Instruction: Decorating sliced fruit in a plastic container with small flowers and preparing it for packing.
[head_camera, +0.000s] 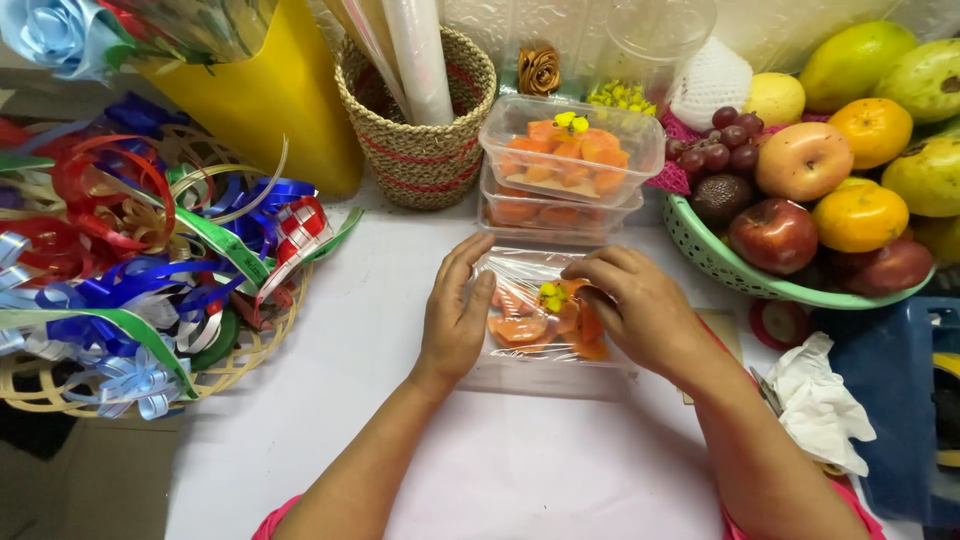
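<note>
Three clear boxes of cut orange fruit: one under plastic film (540, 318), two stacked behind (570, 150) (556, 212). Two hands, left (455, 320) and right (640, 310). Two woven baskets (425, 150) (240, 350), one green fruit basket (700, 245), one yellow bag (270, 100), one crumpled white cloth (818, 400); three oranges in plain sight (860, 217) (875, 128) (776, 97), one bunch of dark grapes (722, 145).
</note>
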